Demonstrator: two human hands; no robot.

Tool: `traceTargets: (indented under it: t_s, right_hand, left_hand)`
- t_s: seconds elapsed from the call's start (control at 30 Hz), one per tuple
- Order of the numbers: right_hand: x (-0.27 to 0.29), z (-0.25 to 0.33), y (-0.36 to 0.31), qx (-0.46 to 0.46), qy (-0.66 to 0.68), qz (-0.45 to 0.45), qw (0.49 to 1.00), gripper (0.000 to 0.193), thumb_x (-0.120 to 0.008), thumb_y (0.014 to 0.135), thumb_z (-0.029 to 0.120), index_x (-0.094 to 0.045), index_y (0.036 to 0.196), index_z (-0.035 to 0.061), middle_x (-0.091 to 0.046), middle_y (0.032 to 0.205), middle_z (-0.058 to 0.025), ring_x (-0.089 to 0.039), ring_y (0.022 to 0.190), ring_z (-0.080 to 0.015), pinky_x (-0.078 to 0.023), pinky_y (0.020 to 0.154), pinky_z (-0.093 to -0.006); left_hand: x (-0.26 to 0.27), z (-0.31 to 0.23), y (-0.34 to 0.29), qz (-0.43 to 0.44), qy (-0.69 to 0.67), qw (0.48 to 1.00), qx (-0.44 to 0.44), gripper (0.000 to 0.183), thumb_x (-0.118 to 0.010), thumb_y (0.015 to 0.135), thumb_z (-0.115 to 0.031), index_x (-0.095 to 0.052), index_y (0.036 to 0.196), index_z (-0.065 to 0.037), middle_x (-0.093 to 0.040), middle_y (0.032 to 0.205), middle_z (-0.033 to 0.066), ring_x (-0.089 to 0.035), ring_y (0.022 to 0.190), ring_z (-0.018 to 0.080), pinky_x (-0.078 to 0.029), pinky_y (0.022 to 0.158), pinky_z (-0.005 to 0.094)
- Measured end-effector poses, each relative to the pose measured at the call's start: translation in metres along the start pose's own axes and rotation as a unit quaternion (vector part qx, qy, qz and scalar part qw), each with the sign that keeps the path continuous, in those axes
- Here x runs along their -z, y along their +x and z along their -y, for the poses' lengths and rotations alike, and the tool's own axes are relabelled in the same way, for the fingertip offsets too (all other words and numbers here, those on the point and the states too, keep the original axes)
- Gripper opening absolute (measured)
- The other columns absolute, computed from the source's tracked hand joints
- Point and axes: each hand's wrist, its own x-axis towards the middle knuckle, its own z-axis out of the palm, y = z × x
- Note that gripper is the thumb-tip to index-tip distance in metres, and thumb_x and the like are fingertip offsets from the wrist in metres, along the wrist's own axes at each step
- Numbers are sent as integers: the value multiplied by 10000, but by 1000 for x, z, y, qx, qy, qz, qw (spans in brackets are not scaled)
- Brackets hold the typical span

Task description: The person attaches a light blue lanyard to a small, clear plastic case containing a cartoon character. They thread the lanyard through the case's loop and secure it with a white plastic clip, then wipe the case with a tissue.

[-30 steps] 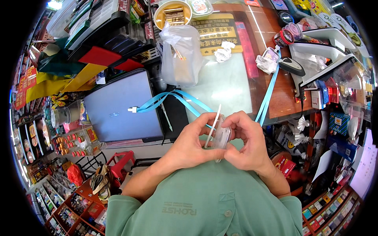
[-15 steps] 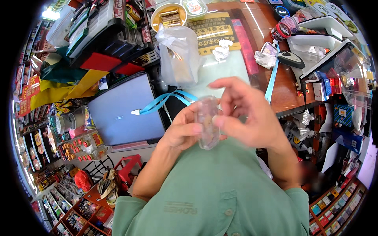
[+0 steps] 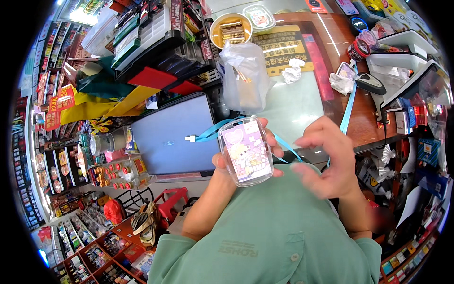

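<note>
One hand, the left hand (image 3: pixel 246 163), now clamps the clear card holder (image 3: pixel 245 151) alone; right hand (image 3: pixel 328 163) has lifted off, fingers apart.

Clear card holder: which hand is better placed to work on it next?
Right, probably. The left hand already grips the clear card holder from behind, face up, so it is occupied. The right hand is free, fingers spread, just beside the holder's edge and not touching it.

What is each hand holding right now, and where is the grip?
The left hand grips the clear card holder by its long edges. The right hand holds nothing.
</note>
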Motion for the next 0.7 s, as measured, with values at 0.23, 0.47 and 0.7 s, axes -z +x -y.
traceTargets:
  t_s: [0.23, 0.47, 0.7]
  right_hand:
    - [-20, 15, -3, 63, -74, 9, 995, 548, -885, 584, 219, -684, 1076, 86, -591, 1082, -78, -572, 914, -260, -491, 697, -378]
    - [-33, 10, -2, 176, -254, -12, 951, 510, -861, 568, 203, -728, 1049, 96, -650, 1200, -43, -558, 874, -248, -460, 726, -344]
    - [-33, 12, 0, 172, -243, -31, 954, 464, -828, 618, 233, -726, 1040, 70, -679, 1136, -50, -574, 858, -233, -443, 715, -371]
  left_hand:
    - [-3, 2, 11, -41, 55, 997, -24, 1064, -942, 643, -293, -357, 1511, -102, -459, 1322, 164, -482, 1254, 403, -491, 998, 648]
    - [4, 8, 20, -13, 51, 997, -50, 1109, -956, 621, -343, -351, 1521, -111, -467, 1306, 154, -498, 1235, 378, -535, 965, 562]
    - [10, 8, 18, -7, 64, 996, -63, 1106, -956, 617, -355, -358, 1515, -110, -482, 1323, 164, -522, 1217, 371, -527, 991, 525]
